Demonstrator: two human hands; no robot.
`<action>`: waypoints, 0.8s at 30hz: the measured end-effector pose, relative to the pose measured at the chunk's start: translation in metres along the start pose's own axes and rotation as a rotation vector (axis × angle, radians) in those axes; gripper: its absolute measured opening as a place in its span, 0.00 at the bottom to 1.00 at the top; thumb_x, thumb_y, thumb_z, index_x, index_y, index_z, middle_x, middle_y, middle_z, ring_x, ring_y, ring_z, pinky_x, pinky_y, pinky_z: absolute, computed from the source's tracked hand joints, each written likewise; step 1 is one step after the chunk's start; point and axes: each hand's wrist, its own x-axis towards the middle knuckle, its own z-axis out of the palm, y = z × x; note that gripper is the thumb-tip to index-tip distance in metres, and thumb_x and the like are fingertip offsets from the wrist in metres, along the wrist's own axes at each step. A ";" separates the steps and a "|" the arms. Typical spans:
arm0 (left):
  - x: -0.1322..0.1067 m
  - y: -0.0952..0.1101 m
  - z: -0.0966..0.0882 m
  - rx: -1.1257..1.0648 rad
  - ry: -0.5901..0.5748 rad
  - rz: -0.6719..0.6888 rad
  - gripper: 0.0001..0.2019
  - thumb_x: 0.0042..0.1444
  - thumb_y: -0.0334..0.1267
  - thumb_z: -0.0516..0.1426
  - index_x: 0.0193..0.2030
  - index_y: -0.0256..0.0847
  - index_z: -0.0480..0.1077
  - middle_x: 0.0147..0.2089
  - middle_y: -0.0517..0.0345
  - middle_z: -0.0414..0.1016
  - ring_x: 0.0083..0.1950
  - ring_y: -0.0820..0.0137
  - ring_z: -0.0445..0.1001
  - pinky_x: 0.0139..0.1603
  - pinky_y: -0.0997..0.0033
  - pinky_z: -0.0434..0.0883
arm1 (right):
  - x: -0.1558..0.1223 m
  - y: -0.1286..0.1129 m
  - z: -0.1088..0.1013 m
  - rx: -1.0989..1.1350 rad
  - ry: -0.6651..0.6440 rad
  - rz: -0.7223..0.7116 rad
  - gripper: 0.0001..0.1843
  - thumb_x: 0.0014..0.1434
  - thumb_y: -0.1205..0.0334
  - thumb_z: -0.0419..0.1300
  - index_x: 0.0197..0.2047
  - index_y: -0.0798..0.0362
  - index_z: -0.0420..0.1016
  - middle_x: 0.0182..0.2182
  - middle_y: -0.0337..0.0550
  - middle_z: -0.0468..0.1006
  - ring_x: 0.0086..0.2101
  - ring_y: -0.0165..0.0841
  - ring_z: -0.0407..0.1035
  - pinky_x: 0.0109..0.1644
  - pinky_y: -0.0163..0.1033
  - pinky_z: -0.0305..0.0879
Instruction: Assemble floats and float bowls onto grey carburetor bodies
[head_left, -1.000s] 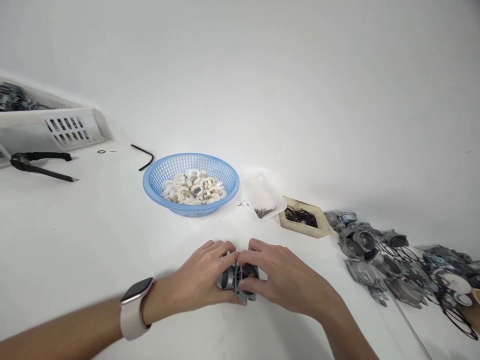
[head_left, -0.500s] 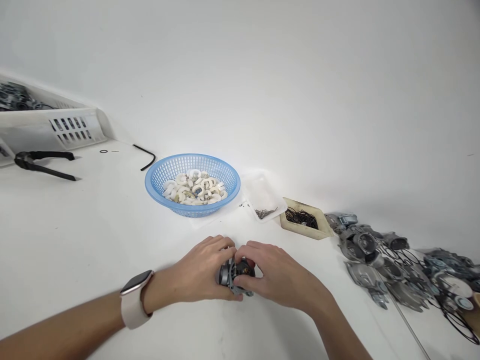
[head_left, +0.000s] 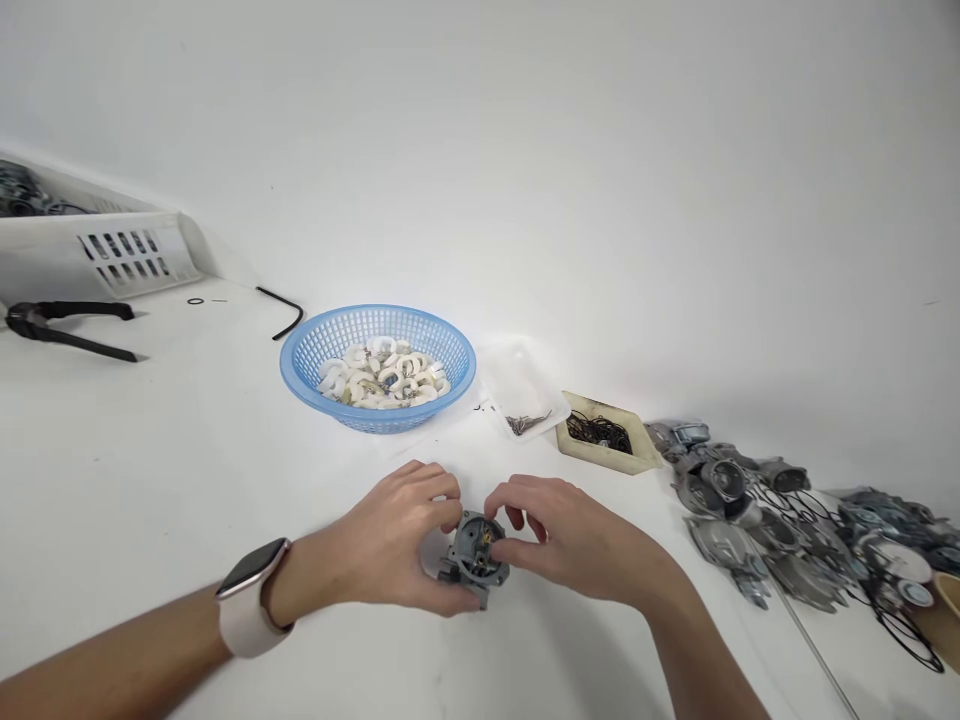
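Note:
A grey metal carburetor body (head_left: 466, 545) sits low in the middle of the view. Its open round face is turned up toward me, with small brass parts showing inside. My left hand (head_left: 405, 540) wraps round its left side, thumb along the near edge and fingers at the far side. At the right rim is my right hand (head_left: 559, 535), its bent index finger on the far edge and its thumb reaching over the opening. Whether anything small sits between those two fingertips is hidden.
Beyond my hands stand a blue basket (head_left: 292, 385) of white ring-shaped floats, a white tray (head_left: 517, 375) with thin pins and a cream tray (head_left: 641, 455) of black rings. Carburetor parts (head_left: 724, 495) pile up at right. Black-handled pliers (head_left: 75, 325) and a hex key (head_left: 294, 318) lie left.
The carburetor body has turned, so its open face with brass parts now shows. My right fingers have shifted to its right rim. The whole view has moved slightly.

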 end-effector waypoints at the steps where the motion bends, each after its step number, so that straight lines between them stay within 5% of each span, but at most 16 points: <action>1: 0.000 0.000 0.001 0.003 0.000 0.007 0.25 0.42 0.57 0.71 0.28 0.41 0.65 0.36 0.60 0.71 0.37 0.65 0.69 0.41 0.62 0.61 | -0.001 0.000 -0.001 0.001 -0.007 0.001 0.04 0.64 0.58 0.63 0.43 0.42 0.77 0.36 0.34 0.74 0.37 0.31 0.66 0.38 0.37 0.57; 5: 0.001 0.000 0.001 0.001 0.024 0.015 0.25 0.42 0.54 0.71 0.28 0.41 0.62 0.34 0.60 0.69 0.35 0.66 0.67 0.39 0.62 0.60 | -0.002 -0.002 -0.004 0.007 -0.022 0.014 0.04 0.63 0.57 0.63 0.42 0.42 0.78 0.36 0.34 0.74 0.37 0.32 0.67 0.38 0.36 0.57; 12: 0.001 0.003 -0.010 -0.228 0.016 -0.019 0.11 0.48 0.34 0.61 0.37 0.42 0.64 0.40 0.59 0.72 0.40 0.66 0.69 0.42 0.64 0.66 | -0.006 -0.002 -0.003 -0.019 -0.047 0.053 0.09 0.59 0.52 0.66 0.35 0.47 0.76 0.33 0.35 0.75 0.34 0.32 0.66 0.33 0.36 0.55; 16: 0.001 0.006 -0.015 -0.317 0.005 -0.019 0.07 0.51 0.30 0.60 0.37 0.42 0.67 0.43 0.58 0.70 0.43 0.66 0.70 0.44 0.66 0.69 | -0.004 -0.005 0.001 -0.014 -0.068 0.010 0.08 0.60 0.58 0.64 0.31 0.50 0.73 0.30 0.34 0.74 0.30 0.29 0.65 0.31 0.36 0.54; 24: -0.003 0.019 -0.014 -0.325 -0.019 0.067 0.10 0.56 0.24 0.58 0.38 0.44 0.76 0.46 0.56 0.71 0.45 0.67 0.73 0.46 0.68 0.73 | -0.002 -0.002 0.000 -0.027 -0.058 0.004 0.04 0.59 0.59 0.65 0.34 0.49 0.76 0.30 0.34 0.74 0.32 0.30 0.67 0.32 0.36 0.55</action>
